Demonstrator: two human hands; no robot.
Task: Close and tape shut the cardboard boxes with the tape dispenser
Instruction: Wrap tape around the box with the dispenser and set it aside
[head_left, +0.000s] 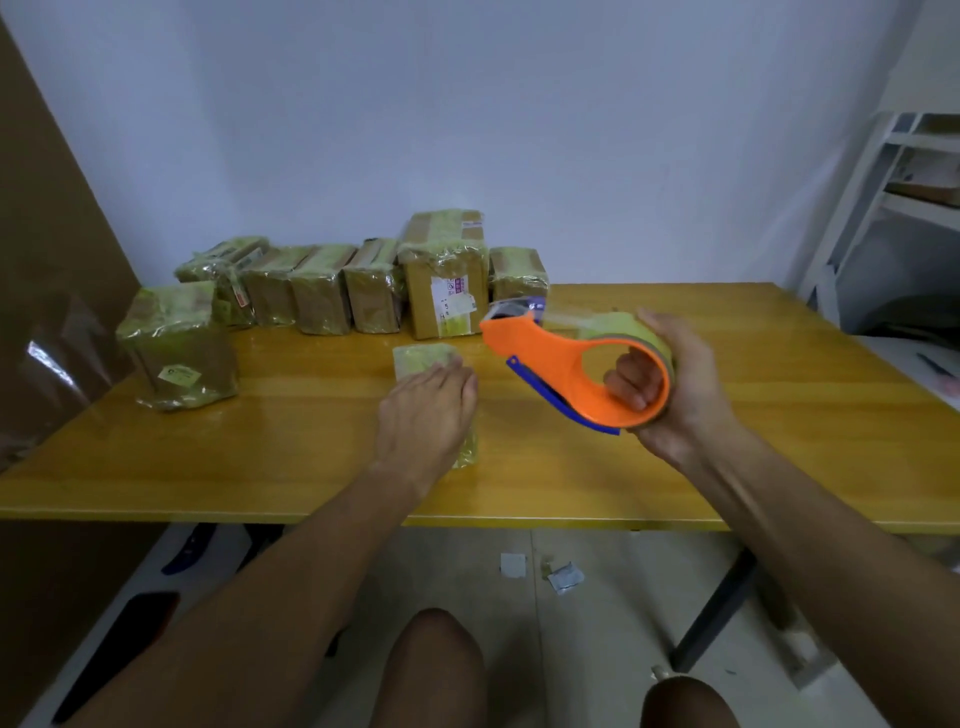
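Gripping one tape dispenser (561, 374), right hand (675, 395) curls; left hand (426, 410) lies flat on one box (423, 358), eight boxes (332, 296) behind

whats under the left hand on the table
A small flat box wrapped in yellowish tape lies on the yellow table under the left hand, which rests flat on it. Its middle is covered by the hand.

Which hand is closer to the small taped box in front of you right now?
Left. The left hand rests flat on the small taped box. The right hand is off to its right, raised, holding the orange tape dispenser.
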